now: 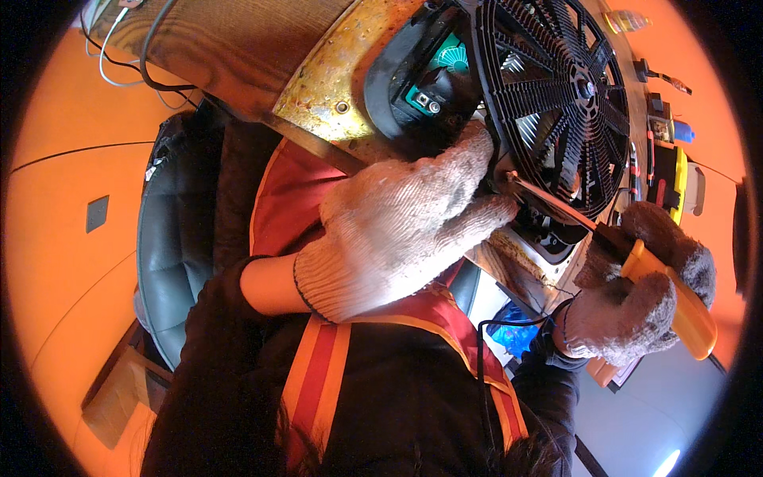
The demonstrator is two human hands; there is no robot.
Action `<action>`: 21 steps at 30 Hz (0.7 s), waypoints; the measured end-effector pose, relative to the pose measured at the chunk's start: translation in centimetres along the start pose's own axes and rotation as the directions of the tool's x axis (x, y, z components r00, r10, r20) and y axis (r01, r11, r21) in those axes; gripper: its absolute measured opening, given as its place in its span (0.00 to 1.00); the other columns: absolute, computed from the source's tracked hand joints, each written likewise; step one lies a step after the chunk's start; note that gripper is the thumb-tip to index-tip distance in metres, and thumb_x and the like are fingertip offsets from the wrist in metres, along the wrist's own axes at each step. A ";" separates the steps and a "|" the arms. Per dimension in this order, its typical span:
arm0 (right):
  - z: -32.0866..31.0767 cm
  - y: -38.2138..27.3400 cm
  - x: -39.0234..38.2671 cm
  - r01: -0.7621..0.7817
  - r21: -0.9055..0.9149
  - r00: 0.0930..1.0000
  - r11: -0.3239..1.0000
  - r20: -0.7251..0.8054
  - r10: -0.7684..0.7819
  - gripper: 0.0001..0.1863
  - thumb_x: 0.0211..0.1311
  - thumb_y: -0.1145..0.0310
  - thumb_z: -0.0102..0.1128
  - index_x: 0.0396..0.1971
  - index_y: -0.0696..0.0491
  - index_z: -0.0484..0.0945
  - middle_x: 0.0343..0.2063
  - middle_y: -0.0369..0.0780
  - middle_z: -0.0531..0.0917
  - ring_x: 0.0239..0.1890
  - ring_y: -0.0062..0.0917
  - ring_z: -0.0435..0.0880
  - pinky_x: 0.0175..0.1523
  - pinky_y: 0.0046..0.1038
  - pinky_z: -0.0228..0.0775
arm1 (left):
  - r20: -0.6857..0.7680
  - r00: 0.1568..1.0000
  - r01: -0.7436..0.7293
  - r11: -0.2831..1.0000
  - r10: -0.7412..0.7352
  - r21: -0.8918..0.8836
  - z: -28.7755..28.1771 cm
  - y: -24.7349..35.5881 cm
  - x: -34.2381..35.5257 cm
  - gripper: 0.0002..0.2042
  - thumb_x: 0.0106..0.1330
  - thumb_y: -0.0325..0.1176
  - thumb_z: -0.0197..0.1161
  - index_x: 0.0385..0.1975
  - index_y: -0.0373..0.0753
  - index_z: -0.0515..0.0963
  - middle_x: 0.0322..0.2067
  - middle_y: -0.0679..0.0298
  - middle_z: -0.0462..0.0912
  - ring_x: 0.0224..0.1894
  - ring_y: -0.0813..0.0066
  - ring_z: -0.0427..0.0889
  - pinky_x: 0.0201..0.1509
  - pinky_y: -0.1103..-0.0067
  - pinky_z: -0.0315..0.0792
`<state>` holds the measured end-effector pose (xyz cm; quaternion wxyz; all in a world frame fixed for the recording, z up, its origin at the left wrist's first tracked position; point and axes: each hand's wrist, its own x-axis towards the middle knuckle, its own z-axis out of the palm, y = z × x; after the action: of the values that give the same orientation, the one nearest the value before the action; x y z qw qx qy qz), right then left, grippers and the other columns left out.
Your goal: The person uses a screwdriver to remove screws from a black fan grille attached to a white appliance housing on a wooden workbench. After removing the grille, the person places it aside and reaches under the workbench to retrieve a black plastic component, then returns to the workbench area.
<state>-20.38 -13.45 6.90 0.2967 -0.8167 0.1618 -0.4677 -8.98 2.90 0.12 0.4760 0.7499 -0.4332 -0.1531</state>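
A knit work glove covers my left hand (pixel 405 215). Its thumb and fingers close together at the rim of a round black fan with a ribbed grille (pixel 556 87); what they pinch there is hidden. My right hand (pixel 628 302), also gloved, is wrapped around the yellow handle of what looks like a soldering iron (pixel 675 294). The iron's metal shaft points up and left, its tip close to my left fingertips at the fan's lower edge. Beside the fan, an open black housing (pixel 389 87) shows a green circuit board (pixel 451 57).
The fan rests on a worn, stained board (pixel 326 87) by the edge of a wooden table (pixel 230 48). Small tools and a yellow item (pixel 679 183) lie beyond the fan. A dark green chair (pixel 171 238) stands at the left. A black cord (pixel 509 323) hangs near my right wrist.
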 end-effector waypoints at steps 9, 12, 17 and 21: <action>1.0 -0.2 1.7 -0.017 0.009 0.998 1.000 0.067 0.016 0.22 0.65 0.59 0.58 0.50 0.60 0.71 0.40 0.52 0.83 0.33 0.35 0.86 0.37 0.30 0.83 | -0.018 1.000 0.016 0.977 -0.012 0.212 1.2 0.0 0.2 0.29 0.62 0.55 0.62 0.56 0.41 0.74 0.38 0.59 0.85 0.30 0.60 0.85 0.29 0.70 0.77; 0.2 -1.7 5.9 -0.496 0.029 0.743 0.868 0.532 0.406 0.24 0.66 0.58 0.58 0.54 0.60 0.71 0.44 0.51 0.82 0.45 0.36 0.85 0.49 0.37 0.82 | 0.006 0.994 -0.105 0.926 0.110 0.362 1.7 -0.6 -0.1 0.24 0.63 0.49 0.58 0.55 0.44 0.75 0.40 0.59 0.81 0.32 0.64 0.83 0.29 0.73 0.76; 0.5 0.0 4.2 -0.040 0.209 0.856 0.977 0.511 -0.074 0.28 0.65 0.55 0.56 0.56 0.61 0.71 0.50 0.55 0.78 0.51 0.39 0.82 0.54 0.41 0.79 | 0.039 0.980 -0.194 0.901 0.195 0.389 2.3 -1.3 -0.3 0.22 0.64 0.47 0.55 0.55 0.45 0.75 0.42 0.59 0.79 0.33 0.65 0.82 0.29 0.74 0.76; 0.8 0.7 2.3 0.022 0.251 0.934 0.968 0.339 -0.109 0.27 0.63 0.59 0.60 0.56 0.61 0.70 0.48 0.56 0.79 0.48 0.42 0.83 0.51 0.42 0.80 | 0.038 0.976 -0.213 0.904 0.214 0.372 2.4 -1.5 -0.4 0.21 0.65 0.44 0.54 0.55 0.45 0.75 0.44 0.58 0.78 0.35 0.66 0.82 0.30 0.74 0.76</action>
<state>-18.47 -14.92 7.70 0.4027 -0.8493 0.0204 -0.3408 -10.04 2.08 -2.45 0.3392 0.7751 -0.5328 -0.0134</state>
